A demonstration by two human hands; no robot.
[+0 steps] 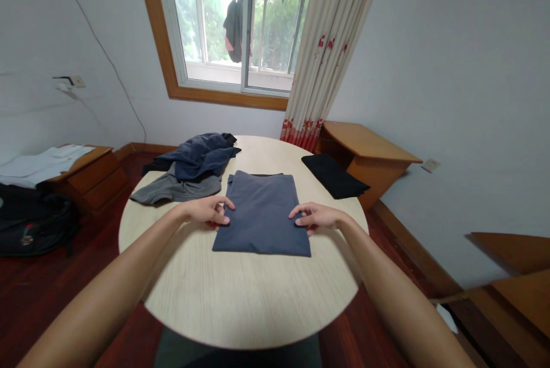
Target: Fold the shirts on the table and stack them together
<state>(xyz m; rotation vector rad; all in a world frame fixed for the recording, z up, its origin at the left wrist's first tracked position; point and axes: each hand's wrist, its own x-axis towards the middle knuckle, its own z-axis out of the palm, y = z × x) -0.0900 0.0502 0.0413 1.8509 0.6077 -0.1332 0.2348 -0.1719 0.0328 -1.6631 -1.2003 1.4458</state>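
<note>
A folded grey-blue garment [262,213] lies flat in a near-square on the round table, its front edge toward me. My left hand [209,211] is at its left edge, with thumb and index finger over the cloth and the other fingers curled at the side. At the opposite edge, my right hand [315,216] holds the cloth in much the same way. Whether any fingers reach beneath the fabric is hidden. A dark strip of cloth shows behind the garment's far edge. What kind of garment it is cannot be told from the folded shape.
A loose heap of navy, grey and black clothes [193,159] lies at the table's far left. A folded black garment [335,176] rests at the right edge. Around the pale round table [240,299] stand a wooden desk [369,141], a drawer cabinet [97,179] and a black bag [34,222].
</note>
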